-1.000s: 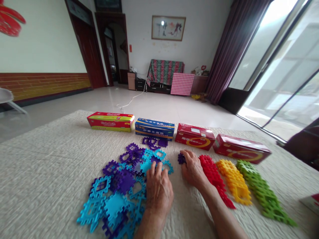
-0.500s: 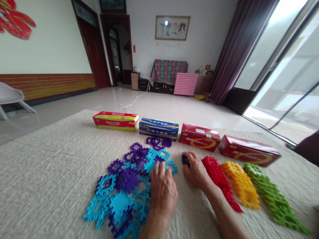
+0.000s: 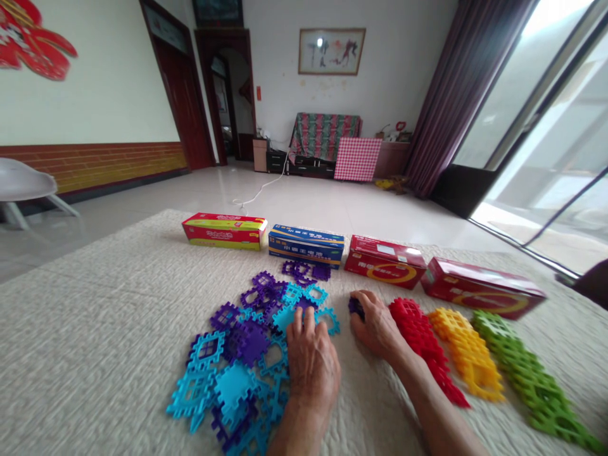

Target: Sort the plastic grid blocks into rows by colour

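Currently left hand (image 3: 311,361) lies palm-down and flat, fingers nearly straight and close together. It grips nothing. Its fingertips (image 3: 301,315) rest on a cyan tile (image 3: 286,318) at the near-right edge of the mixed pile (image 3: 237,361).

Right hand (image 3: 376,326) is curled, knuckles up, fingers bent round a purple tile (image 3: 354,306). Only a dark sliver of the tile shows past the fingertips. It sits low on the cloth, between the pile and the red row (image 3: 420,342).

Pile: cyan and purple plastic tiles, flat squares with notched, toothed edges. Some are open lattice with window cut-outs, some are solid faces. They lie loose and overlapping at odd angles. A small purple cluster (image 3: 306,271) sits apart, just in front of the blue box (image 3: 306,245).

Right of the hands are three sorted rows of the same grid-type tiles, overlapped like shingles and running towards the camera: red, then the yellow row (image 3: 468,354), then the green row (image 3: 527,373).

Behind them four long cardboard cartons stand in a line, glossy print. From the left: the red-and-yellow box (image 3: 224,230), the blue box, the red box (image 3: 384,259) and the far-right red box (image 3: 482,288).

Everything rests on a cream quilted cloth (image 3: 95,329), nubby texture, matte.
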A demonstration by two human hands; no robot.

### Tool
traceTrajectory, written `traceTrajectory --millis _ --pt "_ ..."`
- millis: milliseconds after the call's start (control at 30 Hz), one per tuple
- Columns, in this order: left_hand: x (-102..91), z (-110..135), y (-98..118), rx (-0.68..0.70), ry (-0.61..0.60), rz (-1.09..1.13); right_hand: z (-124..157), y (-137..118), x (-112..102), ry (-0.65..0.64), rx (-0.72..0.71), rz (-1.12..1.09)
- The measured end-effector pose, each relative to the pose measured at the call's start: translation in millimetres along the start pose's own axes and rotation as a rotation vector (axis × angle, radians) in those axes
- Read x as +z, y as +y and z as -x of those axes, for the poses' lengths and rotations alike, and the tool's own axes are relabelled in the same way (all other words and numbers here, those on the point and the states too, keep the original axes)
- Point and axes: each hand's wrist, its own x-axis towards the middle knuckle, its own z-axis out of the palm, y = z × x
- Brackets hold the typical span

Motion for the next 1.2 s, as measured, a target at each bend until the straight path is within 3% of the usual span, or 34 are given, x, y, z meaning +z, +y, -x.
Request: traceTrajectory --millis 167,300,500,800,900,1000,1200 --pt "-2.8 -2 -1 -0.045 0.012 -0.017 -1 -6 -2 0.061 -0.026 -0.004" --pt "-3.5 -4 -2 -0.041 0.013 -0.021 -2 -26 -6 0.115 -0.147 -0.135" --pt "-4.4 -6 -4 -0.050 0.013 -0.024 8 -57 5 0.005 -0.284 -0.400" --pt "4.3 -6 -8 -0.061 0.093 0.045 9 -61 12 -0.019 -0.318 -0.476" --pt "5.6 -8 -11 -0.068 0.162 0.140 13 -61 10 0.007 -0.326 -0.443" --pt "3.9 -11 -14 -0.078 0.255 0.250 3 -59 7 0.073 -0.275 -0.237" --pt "-3.5 -18 -18 -0.066 0.383 0.381 -62 -47 9 0.017 -0.183 0.049"
